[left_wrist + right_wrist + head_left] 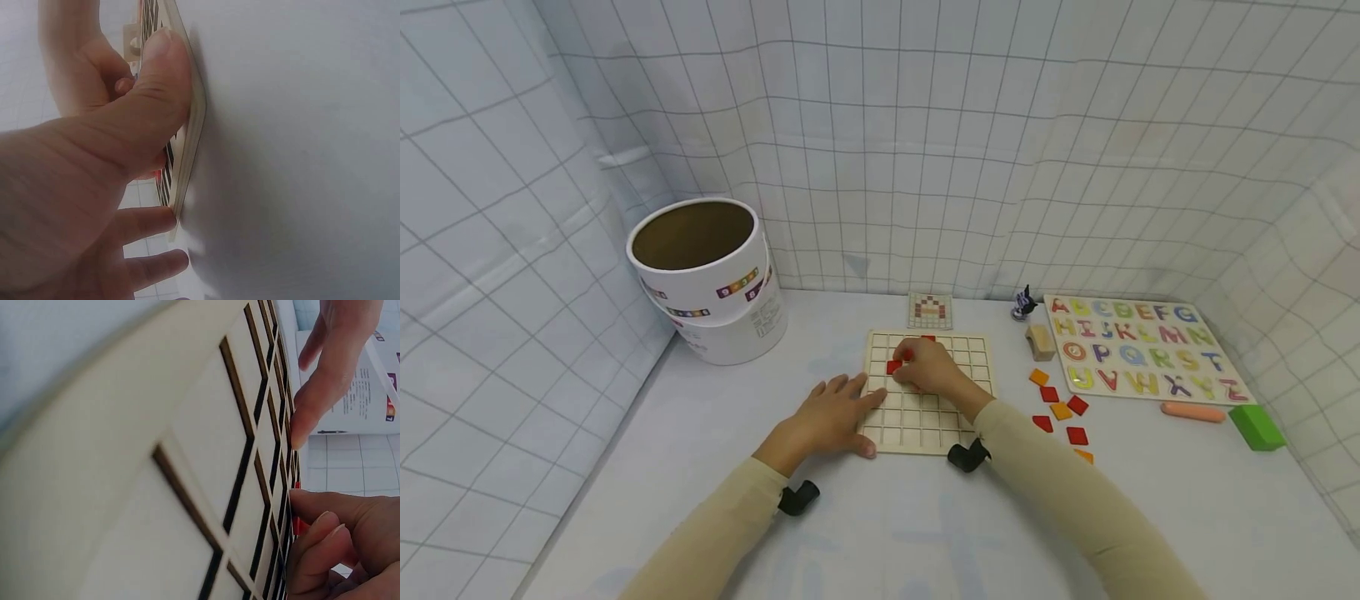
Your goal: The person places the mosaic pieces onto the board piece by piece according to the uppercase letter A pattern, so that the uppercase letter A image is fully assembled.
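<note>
Head view, frame centre: a pale square wooden grid board [925,400] lies flat on the white tabletop [880,517]. Left hand [823,417] rests with spread fingers on its left edge. Right hand [928,371] pinches a small red square tile [895,365] over the upper cells. Loose red and orange tiles [1060,412] and a colourful alphabet puzzle board [1138,350] lie right; a white cardboard drum [707,275] stands upper left.

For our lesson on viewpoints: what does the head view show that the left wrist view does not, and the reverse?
Head view only: the white cardboard tub, wooden alphabet puzzle, and loose red and orange square tiles.

Left wrist view only: the left thumb pressing the board's edge, close up.

Both: the left hand steadying the pale wooden grid board, with the right hand over it.
</note>
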Demonstrator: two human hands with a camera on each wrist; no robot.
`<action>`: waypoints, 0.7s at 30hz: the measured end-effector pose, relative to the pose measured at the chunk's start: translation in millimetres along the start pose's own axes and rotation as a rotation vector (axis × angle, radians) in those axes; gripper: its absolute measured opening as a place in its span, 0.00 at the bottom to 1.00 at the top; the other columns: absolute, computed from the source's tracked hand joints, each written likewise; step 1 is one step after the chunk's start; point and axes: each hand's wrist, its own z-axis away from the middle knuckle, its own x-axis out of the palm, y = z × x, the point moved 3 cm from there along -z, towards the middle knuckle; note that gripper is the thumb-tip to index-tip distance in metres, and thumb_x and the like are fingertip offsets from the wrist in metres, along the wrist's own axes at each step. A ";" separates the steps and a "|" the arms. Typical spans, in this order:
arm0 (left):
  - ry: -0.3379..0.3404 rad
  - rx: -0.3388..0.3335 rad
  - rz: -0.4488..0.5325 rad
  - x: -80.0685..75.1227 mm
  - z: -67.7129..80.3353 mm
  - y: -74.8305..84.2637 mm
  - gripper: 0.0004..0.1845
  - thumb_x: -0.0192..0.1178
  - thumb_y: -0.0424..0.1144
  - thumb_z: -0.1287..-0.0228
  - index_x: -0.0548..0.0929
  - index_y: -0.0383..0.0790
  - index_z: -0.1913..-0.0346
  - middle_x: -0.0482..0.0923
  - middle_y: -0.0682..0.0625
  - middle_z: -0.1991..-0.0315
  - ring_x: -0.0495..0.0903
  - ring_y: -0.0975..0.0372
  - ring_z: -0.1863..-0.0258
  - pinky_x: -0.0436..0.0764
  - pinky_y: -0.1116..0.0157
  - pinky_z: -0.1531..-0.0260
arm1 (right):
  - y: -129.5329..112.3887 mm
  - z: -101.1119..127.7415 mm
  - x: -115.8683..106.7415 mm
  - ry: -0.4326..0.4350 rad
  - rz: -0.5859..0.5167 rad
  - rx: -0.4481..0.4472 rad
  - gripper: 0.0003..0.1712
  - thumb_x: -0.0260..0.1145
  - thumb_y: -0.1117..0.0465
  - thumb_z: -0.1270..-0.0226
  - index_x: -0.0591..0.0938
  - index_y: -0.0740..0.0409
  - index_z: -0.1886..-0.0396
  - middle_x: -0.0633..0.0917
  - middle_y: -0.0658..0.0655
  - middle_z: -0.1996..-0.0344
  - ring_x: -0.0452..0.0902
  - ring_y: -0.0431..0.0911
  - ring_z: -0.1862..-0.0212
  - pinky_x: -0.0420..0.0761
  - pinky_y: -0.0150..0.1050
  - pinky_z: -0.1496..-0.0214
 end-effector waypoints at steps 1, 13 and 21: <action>0.000 0.000 0.002 -0.6 0.3 0.5 0.51 0.71 0.63 0.46 0.63 0.55 0.20 0.51 0.40 0.19 0.52 0.38 0.22 0.55 0.36 0.27 | -0.3 -0.3 0.1 0.006 0.016 -0.005 0.11 0.73 0.64 0.40 0.84 0.54 0.58 0.83 0.56 0.60 0.73 0.41 0.81 0.74 0.34 0.73; 0.005 -0.001 0.021 -3.7 0.2 2.7 0.50 0.72 0.61 0.46 0.63 0.54 0.21 0.52 0.39 0.19 0.52 0.38 0.22 0.55 0.35 0.28 | 20.8 34.4 -36.4 0.013 -0.040 -0.034 0.20 0.70 0.57 0.31 0.83 0.55 0.41 0.85 0.56 0.62 0.80 0.48 0.63 0.80 0.41 0.62; 0.009 -0.007 0.016 -1.9 0.6 3.5 0.50 0.72 0.61 0.45 0.63 0.53 0.21 0.52 0.39 0.19 0.52 0.38 0.22 0.54 0.36 0.27 | 106.2 108.4 -112.2 0.089 -0.176 0.110 0.24 0.68 0.55 0.28 0.79 0.58 0.37 0.78 0.61 0.56 0.73 0.51 0.68 0.75 0.39 0.70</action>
